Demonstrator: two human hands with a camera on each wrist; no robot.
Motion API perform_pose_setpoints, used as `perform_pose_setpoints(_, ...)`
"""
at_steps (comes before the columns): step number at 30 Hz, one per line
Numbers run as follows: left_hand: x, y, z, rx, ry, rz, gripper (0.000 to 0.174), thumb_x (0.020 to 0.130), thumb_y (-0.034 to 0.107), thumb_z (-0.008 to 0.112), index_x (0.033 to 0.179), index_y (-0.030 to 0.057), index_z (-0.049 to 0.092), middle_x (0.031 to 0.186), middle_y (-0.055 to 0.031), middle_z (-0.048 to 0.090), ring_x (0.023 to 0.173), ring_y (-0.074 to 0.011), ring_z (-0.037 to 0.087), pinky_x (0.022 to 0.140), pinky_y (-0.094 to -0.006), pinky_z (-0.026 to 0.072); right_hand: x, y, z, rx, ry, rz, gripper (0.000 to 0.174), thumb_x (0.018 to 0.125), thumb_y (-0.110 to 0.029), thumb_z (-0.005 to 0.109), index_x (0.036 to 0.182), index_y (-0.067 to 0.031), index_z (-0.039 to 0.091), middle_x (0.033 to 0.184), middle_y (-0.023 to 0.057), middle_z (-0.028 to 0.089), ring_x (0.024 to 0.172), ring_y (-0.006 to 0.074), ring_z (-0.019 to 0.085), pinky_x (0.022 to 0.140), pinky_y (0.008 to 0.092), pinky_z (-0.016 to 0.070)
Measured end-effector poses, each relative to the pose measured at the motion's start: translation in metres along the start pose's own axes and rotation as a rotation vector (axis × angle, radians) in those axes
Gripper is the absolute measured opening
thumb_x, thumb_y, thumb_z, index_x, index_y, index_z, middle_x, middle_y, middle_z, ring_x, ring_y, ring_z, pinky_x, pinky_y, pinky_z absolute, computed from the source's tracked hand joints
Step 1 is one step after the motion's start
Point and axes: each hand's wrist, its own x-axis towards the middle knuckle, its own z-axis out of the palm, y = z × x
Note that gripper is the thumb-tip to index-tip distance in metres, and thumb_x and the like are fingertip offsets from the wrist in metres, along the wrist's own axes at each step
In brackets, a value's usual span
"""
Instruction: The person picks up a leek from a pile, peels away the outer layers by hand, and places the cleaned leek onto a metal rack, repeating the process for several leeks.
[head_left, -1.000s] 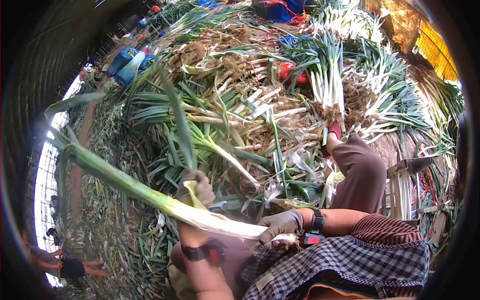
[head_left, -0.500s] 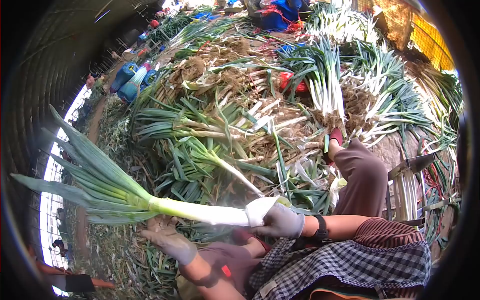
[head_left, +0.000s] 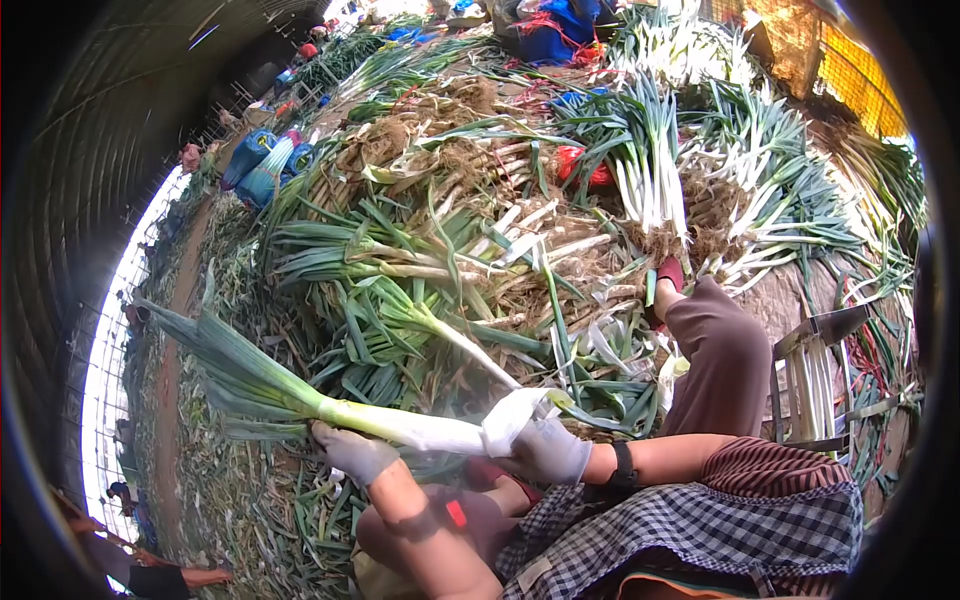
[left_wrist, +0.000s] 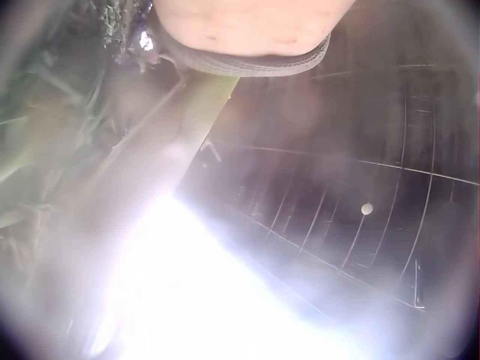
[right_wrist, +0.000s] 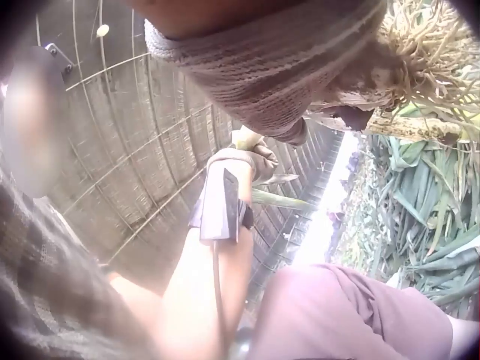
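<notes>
A large leek (head_left: 400,424) lies across both gloved hands, its green leaves fanning out to the left. My left hand (head_left: 357,456) grips it from below, near where the white shaft turns green. Around the root end, my right hand (head_left: 550,450) holds the shaft, and a loose white outer layer (head_left: 512,420) is folded back over it there. Shaggy roots (right_wrist: 431,56) stick out beside the right glove in the right wrist view. Glare washes out much of the left wrist view, leaving the glove cuff (left_wrist: 255,66) and part of the shaft visible.
Beyond my knees, a heap of untrimmed leeks (head_left: 500,240) spreads over the ground. Bundled leeks (head_left: 650,170) stand at the upper right, near a metal-framed stool or rack (head_left: 815,350). Leaf scraps (head_left: 270,500) cover the left side. Another person's arm (head_left: 205,577) shows at lower left.
My left hand was up by the shaft with a peeled strip, then opened below the leek, and now grips it. The right hand stays at the root end; the white layer has come loose.
</notes>
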Motion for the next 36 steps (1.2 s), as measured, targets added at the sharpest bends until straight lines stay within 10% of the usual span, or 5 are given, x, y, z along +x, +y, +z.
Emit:
perform_pose_setpoints(18, -0.076, -0.128, -0.029, 0.164, -0.738, -0.992, 0.025, 0.093, 0.021, 0.054, 0.106, 0.0007, 0.057, 0.066, -0.0007, 0.053, 0.049, -0.0166, 0.051, 0.043, -0.0294, 0.0421, 0.007, -0.048, -0.036, 1.06, -1.138, 0.518, 0.04, 0.075, -0.016, 0.076, 0.11, -0.0035, 0.06, 0.086, 0.0015, 0.062, 0.058, 0.0048, 0.054, 0.047, 0.021, 0.0436)
perform_pose_setpoints(20, -0.104, -0.172, -0.047, 1.193, -1.272, -0.169, 0.027, 0.09, 0.023, 0.06, 0.106, 0.0022, 0.058, 0.071, -0.0044, 0.057, 0.06, -0.0195, 0.053, 0.06, -0.0322, 0.0472, -0.002, -0.029, -0.017, 1.04, -1.116, 0.382, 0.051, 0.075, -0.019, 0.077, 0.119, -0.0041, 0.054, 0.094, 0.0017, 0.061, 0.071, 0.0063, 0.057, 0.062, 0.0217, 0.0487)
perform_pose_setpoints(26, -0.062, -0.222, -0.101, 0.642, -1.209, 0.24, 0.018, 0.087, 0.018, 0.061, 0.097, 0.0036, 0.058, 0.073, -0.0062, 0.057, 0.053, -0.0169, 0.053, 0.044, -0.0299, 0.0425, 0.006, -0.033, -0.037, 0.96, -0.872, 0.163, 0.071, 0.077, -0.048, 0.075, 0.124, -0.0015, 0.049, 0.116, 0.0088, 0.054, 0.109, 0.0168, 0.048, 0.095, 0.0341, 0.0403)
perform_pose_setpoints(30, 0.019, -0.054, -0.072, -0.133, -0.622, -0.619, 0.03, 0.094, 0.033, 0.054, 0.101, 0.0035, 0.058, 0.086, -0.0068, 0.067, 0.064, -0.0147, 0.06, 0.058, -0.03, 0.0513, 0.002, 0.006, -0.02, 0.741, -0.616, 0.078, 0.066, 0.077, -0.05, 0.074, 0.117, -0.0016, 0.052, 0.111, 0.011, 0.055, 0.103, 0.0219, 0.051, 0.092, 0.0375, 0.0417)
perform_pose_setpoints(36, -0.077, 0.073, -0.027, -0.299, -0.6, 0.081, 0.032, 0.101, 0.037, 0.037, 0.082, 0.0136, 0.045, 0.058, 0.007, 0.026, 0.047, -0.0045, 0.026, 0.057, -0.0235, 0.0349, 0.031, 0.012, -0.003, 0.287, -0.3, -0.21, 0.039, 0.088, -0.043, 0.062, 0.095, -0.0049, 0.055, 0.092, 0.0125, 0.055, 0.083, 0.0276, 0.055, 0.071, 0.0365, 0.0452)
